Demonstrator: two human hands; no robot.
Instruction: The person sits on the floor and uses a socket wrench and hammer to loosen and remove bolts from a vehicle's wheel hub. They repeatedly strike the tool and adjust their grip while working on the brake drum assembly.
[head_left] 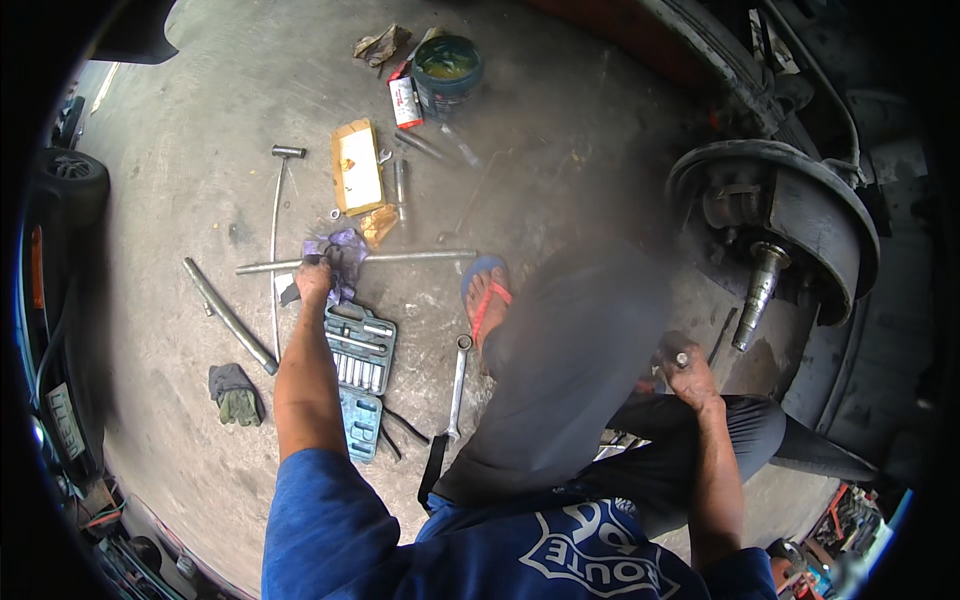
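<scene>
My left hand is stretched out over the floor, its fingers closed at the edge of a crumpled purple rag. Under the rag lies a long metal bar. An opened blue socket set case sits just below that hand, with rows of sockets in it. My right hand, beside my bent knee, is closed around a dark tool with a round metal end; the rest of the tool is hidden. Right of that hand, a wheel hub with a bare axle spindle sticks out from the vehicle.
A large combination wrench lies near my foot. Left are a metal pipe, a thin T-handle bar and a glove. Farther off stand a yellow cardboard box and a dark bucket. A parked car borders the left.
</scene>
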